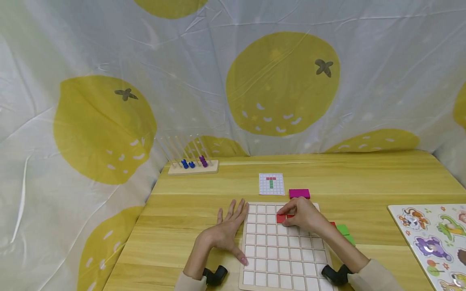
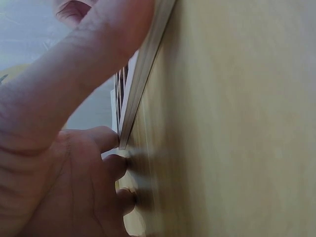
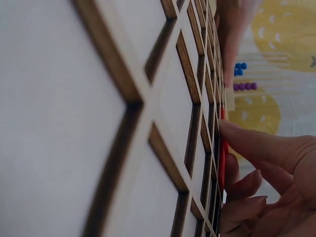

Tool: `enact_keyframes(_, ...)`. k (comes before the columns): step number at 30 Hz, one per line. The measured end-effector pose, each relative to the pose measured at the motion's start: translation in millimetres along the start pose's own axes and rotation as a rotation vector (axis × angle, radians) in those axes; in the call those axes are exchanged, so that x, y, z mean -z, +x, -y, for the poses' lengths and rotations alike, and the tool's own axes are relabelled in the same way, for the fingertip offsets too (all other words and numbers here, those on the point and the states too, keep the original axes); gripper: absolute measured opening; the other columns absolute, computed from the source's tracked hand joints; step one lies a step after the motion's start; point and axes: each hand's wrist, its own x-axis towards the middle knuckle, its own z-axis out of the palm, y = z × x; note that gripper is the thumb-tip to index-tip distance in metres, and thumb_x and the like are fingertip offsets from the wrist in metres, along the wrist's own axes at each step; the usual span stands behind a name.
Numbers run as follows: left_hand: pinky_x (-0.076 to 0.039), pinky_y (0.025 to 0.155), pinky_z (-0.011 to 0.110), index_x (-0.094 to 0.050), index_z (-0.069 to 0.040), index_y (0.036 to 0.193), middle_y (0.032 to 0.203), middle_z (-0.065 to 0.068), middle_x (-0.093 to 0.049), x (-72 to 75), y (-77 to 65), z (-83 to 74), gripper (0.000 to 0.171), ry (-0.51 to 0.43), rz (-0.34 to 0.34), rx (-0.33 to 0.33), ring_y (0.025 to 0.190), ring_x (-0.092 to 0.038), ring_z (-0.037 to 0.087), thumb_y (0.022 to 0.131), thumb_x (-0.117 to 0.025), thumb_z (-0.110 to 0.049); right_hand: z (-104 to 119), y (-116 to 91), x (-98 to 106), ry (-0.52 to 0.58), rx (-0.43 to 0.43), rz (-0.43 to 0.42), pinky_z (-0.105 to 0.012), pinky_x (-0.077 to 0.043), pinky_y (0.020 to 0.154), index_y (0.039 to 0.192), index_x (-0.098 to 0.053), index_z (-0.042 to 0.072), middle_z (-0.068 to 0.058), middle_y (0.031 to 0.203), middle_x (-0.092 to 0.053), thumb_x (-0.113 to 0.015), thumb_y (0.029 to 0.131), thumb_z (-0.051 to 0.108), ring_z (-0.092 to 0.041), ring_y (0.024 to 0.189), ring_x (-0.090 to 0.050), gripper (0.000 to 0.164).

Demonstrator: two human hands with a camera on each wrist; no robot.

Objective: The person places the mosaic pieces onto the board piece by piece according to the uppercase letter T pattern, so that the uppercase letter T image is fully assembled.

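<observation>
A wooden grid board (image 1: pixel 267 252) with white square cells lies on the table. My left hand (image 1: pixel 226 232) rests along its left edge with fingers spread; in the left wrist view, the thumb (image 2: pixel 108 44) lies against the board's side. Over the upper part of the grid, my right hand (image 1: pixel 305 215) pinches a red square tile (image 1: pixel 280 218) between thumb and fingers. Another piece of red shows beside it, partly covered by the fingers. The right wrist view has the thumb (image 3: pixel 256 143) at the red tile's edge (image 3: pixel 222 163), low against the grid.
Behind the board lie a pattern card (image 1: pixel 271 184) with a red and green T and a magenta block (image 1: pixel 299 193). Green tiles (image 1: pixel 344 230) and a bit of red sit right of the board. A peg stand with beads (image 1: pixel 193 166) is back left; an animal puzzle (image 1: pixel 429 238) lies right.
</observation>
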Motion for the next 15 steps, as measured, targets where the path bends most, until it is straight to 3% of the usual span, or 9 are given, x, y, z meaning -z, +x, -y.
enact_keyframes(4, 0.014, 0.123, 0.07, 0.005, -0.011, 0.167, 0.173, 0.01, 0.02, -0.3, 0.1, -0.1, 0.152, 0.013, -0.003, 0.001, 0.159, 0.022, 0.037, 0.06, -0.098, -0.047, -0.8, 0.2, 0.2, -0.001, 0.012, 0.016, -0.027, -0.051, 0.072, 0.099, -0.083, 0.01, -0.007, 0.107, -0.08, -0.09, 0.074, 0.001, -0.018, 0.093, -0.061, 0.027)
enact_keyframes(8, 0.014, 0.123, 0.07, 0.005, -0.011, 0.167, 0.173, 0.01, 0.02, -0.4, -0.3, -0.2, 0.152, 0.016, 0.001, 0.002, 0.159, 0.022, 0.037, 0.061, -0.098, -0.047, -0.7, -3.1, 5.5, -0.021, 0.088, 0.043, -0.023, -0.048, 0.067, 0.105, -0.08, 0.007, -0.006, 0.101, -0.077, -0.088, 0.078, 0.003, -0.016, 0.082, -0.056, 0.029)
enact_keyframes(11, 0.014, 0.123, 0.07, 0.005, -0.011, 0.167, 0.173, 0.01, 0.02, -0.5, 0.0, -0.4, 0.152, 0.013, 0.005, 0.004, 0.159, 0.023, 0.037, 0.061, -0.098, -0.047, 0.5, -9.2, 16.9, -0.019, 0.118, 0.04, -0.022, -0.046, 0.061, 0.11, -0.078, 0.005, -0.006, 0.096, -0.072, -0.084, 0.082, 0.005, -0.015, 0.072, -0.052, 0.028)
enact_keyframes(15, 0.014, 0.123, 0.069, 0.005, -0.012, 0.167, 0.173, 0.009, 0.02, -0.6, -0.3, -0.5, 0.152, 0.008, 0.003, 0.008, 0.159, 0.023, 0.037, 0.061, -0.098, -0.047, -0.2, -22.1, 40.0, -0.022, 0.078, 0.006, -0.023, -0.043, 0.056, 0.114, -0.077, 0.006, -0.007, 0.097, -0.07, -0.08, 0.087, 0.009, -0.014, 0.071, -0.05, 0.027)
